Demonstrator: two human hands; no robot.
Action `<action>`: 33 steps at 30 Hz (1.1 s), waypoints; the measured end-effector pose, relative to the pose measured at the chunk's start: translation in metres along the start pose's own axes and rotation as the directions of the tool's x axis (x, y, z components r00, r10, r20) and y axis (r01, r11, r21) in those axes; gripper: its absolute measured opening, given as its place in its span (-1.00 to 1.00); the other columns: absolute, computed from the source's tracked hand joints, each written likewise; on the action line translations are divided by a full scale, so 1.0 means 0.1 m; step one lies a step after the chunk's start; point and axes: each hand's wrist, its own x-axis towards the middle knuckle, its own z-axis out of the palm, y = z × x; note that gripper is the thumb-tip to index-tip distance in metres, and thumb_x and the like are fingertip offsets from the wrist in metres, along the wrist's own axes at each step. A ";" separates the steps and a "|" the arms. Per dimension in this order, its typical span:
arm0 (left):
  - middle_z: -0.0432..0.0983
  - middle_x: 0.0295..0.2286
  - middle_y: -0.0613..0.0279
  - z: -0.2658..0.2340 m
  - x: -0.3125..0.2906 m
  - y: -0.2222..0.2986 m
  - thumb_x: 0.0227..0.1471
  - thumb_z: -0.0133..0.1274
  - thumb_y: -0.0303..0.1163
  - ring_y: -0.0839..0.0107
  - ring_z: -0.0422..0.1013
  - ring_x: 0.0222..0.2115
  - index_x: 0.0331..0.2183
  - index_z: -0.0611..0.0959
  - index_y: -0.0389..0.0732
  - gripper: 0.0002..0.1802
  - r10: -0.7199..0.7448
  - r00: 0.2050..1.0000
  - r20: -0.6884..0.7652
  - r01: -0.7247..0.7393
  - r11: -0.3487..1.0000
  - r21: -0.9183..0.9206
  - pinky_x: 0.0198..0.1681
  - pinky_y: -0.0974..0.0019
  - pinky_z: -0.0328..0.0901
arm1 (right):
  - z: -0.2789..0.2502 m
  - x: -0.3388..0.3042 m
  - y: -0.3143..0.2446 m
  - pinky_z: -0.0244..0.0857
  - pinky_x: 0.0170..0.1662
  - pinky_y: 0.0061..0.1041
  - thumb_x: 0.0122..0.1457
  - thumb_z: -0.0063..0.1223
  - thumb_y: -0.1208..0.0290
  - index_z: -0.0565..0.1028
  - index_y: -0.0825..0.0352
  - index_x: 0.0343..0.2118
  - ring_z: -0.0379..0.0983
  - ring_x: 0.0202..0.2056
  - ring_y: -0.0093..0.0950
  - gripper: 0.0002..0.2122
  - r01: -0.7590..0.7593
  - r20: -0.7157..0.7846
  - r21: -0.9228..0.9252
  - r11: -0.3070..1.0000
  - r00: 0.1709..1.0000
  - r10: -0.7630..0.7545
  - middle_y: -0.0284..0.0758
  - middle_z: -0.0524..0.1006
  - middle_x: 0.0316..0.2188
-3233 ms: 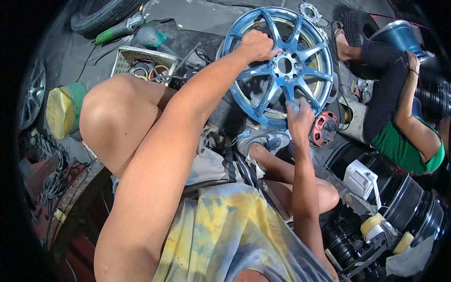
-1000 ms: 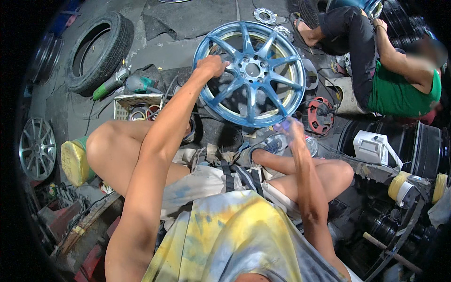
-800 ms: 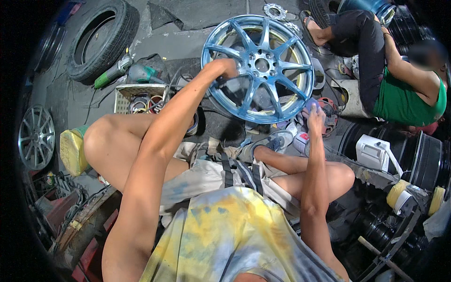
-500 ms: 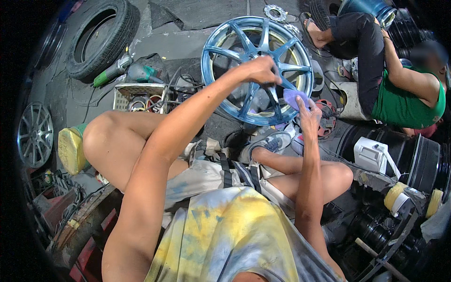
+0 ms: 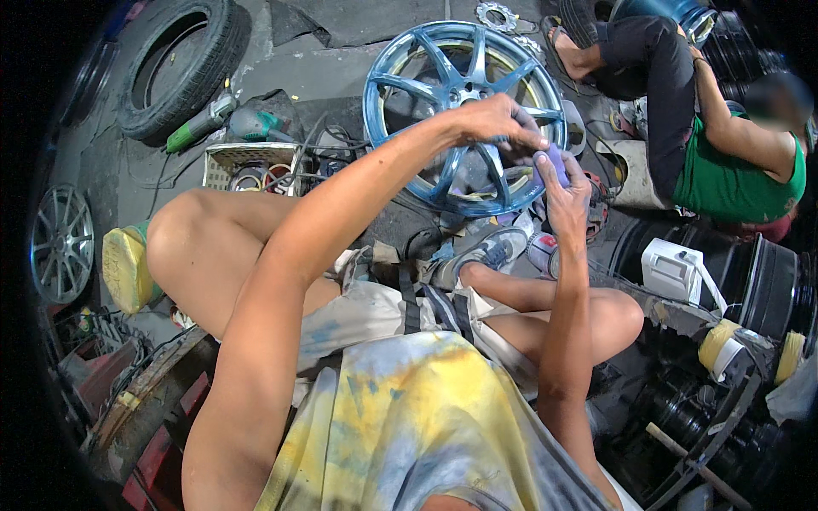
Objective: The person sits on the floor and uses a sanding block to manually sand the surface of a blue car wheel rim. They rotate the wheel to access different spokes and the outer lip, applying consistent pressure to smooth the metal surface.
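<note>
A blue spoked car wheel rim (image 5: 434, 192) lies in front of me. Above its right side, my right hand (image 5: 568, 194) pinches a small, flat purple sheet (image 5: 556, 164) that looks like sandpaper, with the thumb over its face. My left hand (image 5: 496, 122) reaches across the rim's middle, and its fingertips meet the sheet's upper left edge. Some of the left fingers are hidden behind the hand. Spokes show bright worn patches along their faces.
A tire (image 5: 183, 68) and a green power tool (image 5: 198, 126) lie at the far left, near a cream basket (image 5: 223, 162). A silver rim (image 5: 62, 243) stands farther left. A person in a green top (image 5: 754, 166) sits at the right, behind a white box-shaped device (image 5: 673, 271).
My left hand has moved right, from above the rim to the purple sheet, and its fingers have straightened. My right hand has turned the sheet to a narrower view.
</note>
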 end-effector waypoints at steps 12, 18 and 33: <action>0.65 -0.39 -0.03 -1.26 -0.39 -1.10 0.20 0.11 -0.01 0.03 0.56 -0.26 -0.34 0.75 -0.28 -0.53 0.453 0.723 -0.522 0.373 0.380 0.846 -0.04 -0.04 0.37 | 1.05 0.22 0.84 0.37 -0.22 -0.15 0.18 0.22 0.42 0.67 0.41 -0.18 0.47 -0.35 -0.09 -0.79 0.376 0.099 -0.582 0.721 0.913 -0.396 -0.06 0.46 -0.36; 0.59 -0.19 0.03 -1.14 -0.45 -1.17 0.21 0.09 0.08 0.09 0.42 -0.07 -0.18 0.67 -0.26 -0.47 0.486 0.750 -0.447 0.345 0.290 0.893 0.12 0.04 0.24 | 1.05 0.16 0.91 0.35 -0.12 -0.13 0.20 0.15 0.50 0.60 0.44 -0.07 0.46 -0.23 -0.07 -0.75 0.492 0.227 -0.621 0.610 0.858 -0.460 -0.06 0.48 -0.28; 0.57 -0.13 -0.06 -1.18 -0.40 -1.18 0.20 0.05 0.21 0.04 0.42 -0.03 -0.06 0.65 -0.35 -0.28 0.412 0.782 -0.468 0.343 0.343 0.874 0.16 0.05 0.23 | 1.21 0.50 1.01 0.24 -0.15 -0.10 0.12 0.11 0.51 0.59 0.39 -0.01 0.44 -0.16 -0.15 -0.66 0.394 0.173 -0.748 0.535 0.893 -0.416 -0.19 0.49 -0.28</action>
